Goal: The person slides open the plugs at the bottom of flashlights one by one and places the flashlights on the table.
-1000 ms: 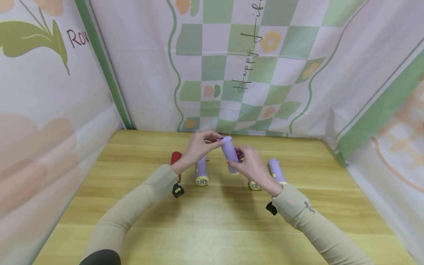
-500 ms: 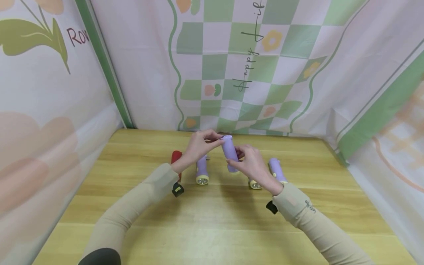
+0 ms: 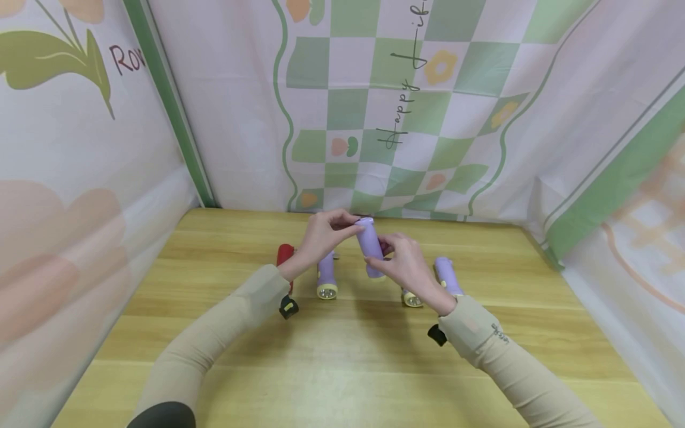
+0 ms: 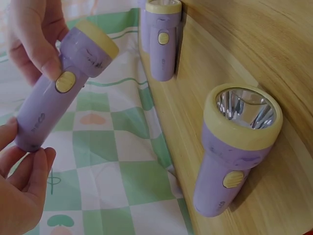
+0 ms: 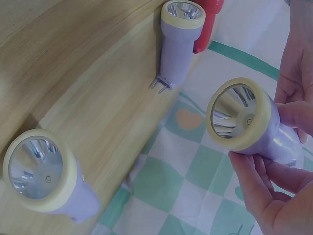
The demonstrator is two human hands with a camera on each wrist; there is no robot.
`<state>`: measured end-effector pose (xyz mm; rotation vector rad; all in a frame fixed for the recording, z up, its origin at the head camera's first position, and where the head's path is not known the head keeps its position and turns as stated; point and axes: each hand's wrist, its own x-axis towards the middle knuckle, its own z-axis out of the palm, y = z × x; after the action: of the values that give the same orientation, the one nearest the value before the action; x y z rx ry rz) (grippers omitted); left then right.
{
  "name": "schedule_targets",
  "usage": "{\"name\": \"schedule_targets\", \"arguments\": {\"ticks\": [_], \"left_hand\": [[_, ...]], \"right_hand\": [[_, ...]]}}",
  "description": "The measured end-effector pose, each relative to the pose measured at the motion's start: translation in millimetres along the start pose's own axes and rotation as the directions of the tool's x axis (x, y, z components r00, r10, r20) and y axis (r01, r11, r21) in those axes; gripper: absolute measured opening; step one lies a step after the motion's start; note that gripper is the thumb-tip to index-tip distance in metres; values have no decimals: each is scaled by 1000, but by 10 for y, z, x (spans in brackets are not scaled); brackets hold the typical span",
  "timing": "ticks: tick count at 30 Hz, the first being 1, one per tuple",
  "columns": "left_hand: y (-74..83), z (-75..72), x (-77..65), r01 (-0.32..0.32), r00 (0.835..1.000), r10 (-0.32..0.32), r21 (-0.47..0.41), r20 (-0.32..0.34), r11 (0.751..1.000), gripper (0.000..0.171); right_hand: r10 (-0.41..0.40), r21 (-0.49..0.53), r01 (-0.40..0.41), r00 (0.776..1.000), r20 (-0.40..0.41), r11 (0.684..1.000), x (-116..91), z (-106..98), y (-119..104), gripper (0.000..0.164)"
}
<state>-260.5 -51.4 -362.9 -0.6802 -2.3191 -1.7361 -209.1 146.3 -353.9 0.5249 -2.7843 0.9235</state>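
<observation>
1. Purple flashlight (image 3: pixel 371 248) is up off the table (image 3: pixel 342 368), held tilted between both hands, yellow-rimmed head lower, tail end up!
2. Left hand (image 3: pixel 329 232) pinches the tail end; right hand (image 3: pixel 404 261) grips nearer the head, a fingertip (image 4: pixel 50 68) just beside the yellow switch (image 4: pixel 65 82).
3. What's changed? Almost nothing this past second: same grips, same tilt. Looks like a steady hold, attention apparently on that tail.
4. Down on the table: a second flashlight (image 3: pixel 326 276) by the left wrist, a third (image 3: pixel 411 298) and fourth (image 3: pixel 447 274) beside the right hand, plus a half-hidden red object (image 3: pixel 285 254).
</observation>
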Motion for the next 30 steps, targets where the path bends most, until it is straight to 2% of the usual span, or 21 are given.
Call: {"name": "schedule_targets", "arguments": {"ticks": [10,16,25,30], "left_hand": [[10,16,8,-16,1000,16,2,13,1000,19],[2,8,25,-3,999,3,0,52,1000,21],[49,-22,59,17,994,-26,86,110,996,21],[77,-25,60,9,993,-20,92,119,996,22]], "right_hand": [[-16,2,16,1000,-15,1000,-3,1,-2,38],[-17,2,17,1000,-10,1000,-5,7,17,37],[-16,2,16,1000,-14,1000,8,11,24,37],[-21,9,21,1000,-23,1000,21,-2,6,36]]}}
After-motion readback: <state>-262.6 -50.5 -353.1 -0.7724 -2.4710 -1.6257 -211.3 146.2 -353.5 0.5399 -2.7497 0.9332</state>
